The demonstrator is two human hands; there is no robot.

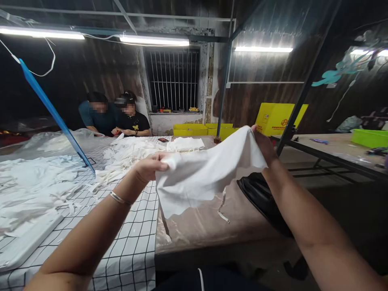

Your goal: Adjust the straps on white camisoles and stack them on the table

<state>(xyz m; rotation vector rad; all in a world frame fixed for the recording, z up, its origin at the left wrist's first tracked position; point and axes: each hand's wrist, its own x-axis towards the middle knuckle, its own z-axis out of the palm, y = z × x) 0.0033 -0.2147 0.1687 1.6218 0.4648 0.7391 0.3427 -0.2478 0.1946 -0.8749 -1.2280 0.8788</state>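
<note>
The left hand [150, 165] pinches one upper corner of a white cloth piece [206, 171], thumb and fingers pressed together on a small rolled fold of the fabric. The right hand [264, 146] grips the opposite upper corner, its fingers closed over the edge, which rises to a peak just beside the fingertips. Between the two grips the top edge runs taut, and that is the cloth's long axis: left to right across the view, climbing slightly toward the right hand, which sits higher and farther from the body. From this line the rest of the fabric hangs down and forward, ending in a ragged lower hem with a thin loose strip [222, 208] dangling free. The cloth is held in the air, apart from the bench [209, 230], above the bare brown part of its top. A black bag [260, 196] lies at the bench edge under the right forearm. To the left, a checked cover [133, 238] carries heaps of white cloth scraps [36, 182]. Two other people sit at the far end, hands busy with their own pieces.
</note>
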